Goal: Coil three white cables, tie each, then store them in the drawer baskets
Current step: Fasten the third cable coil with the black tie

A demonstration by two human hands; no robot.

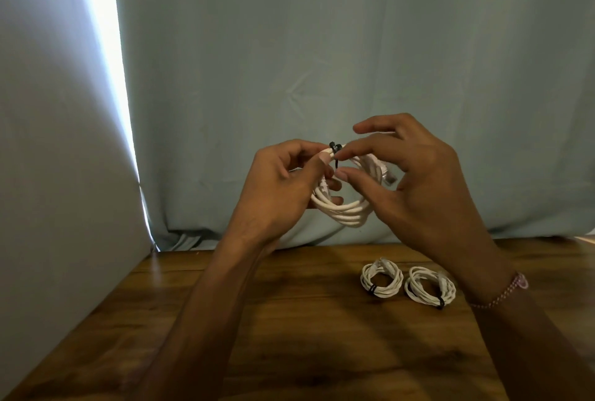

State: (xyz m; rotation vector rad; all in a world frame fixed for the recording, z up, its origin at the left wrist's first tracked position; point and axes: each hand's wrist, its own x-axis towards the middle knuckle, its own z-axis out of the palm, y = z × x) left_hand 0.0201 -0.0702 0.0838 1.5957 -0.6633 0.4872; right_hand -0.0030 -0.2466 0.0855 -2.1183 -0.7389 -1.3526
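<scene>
A coiled white cable [346, 214] is held up in the air above the wooden table [289, 320]. My left hand [283, 188] grips the coil at its upper left side. My right hand [415, 181] pinches a thin black tie [335, 156] wrapped round the top of the coil, between thumb and forefinger. Two more white cable coils lie flat on the table to the right: one [381, 277] and beside it another [429, 286], each bound with a black tie.
A pale blue-grey curtain [322, 62] hangs behind the table's back edge. A white wall panel [58, 175] stands at the left, with a bright strip of light beside it. No drawer or basket is in view.
</scene>
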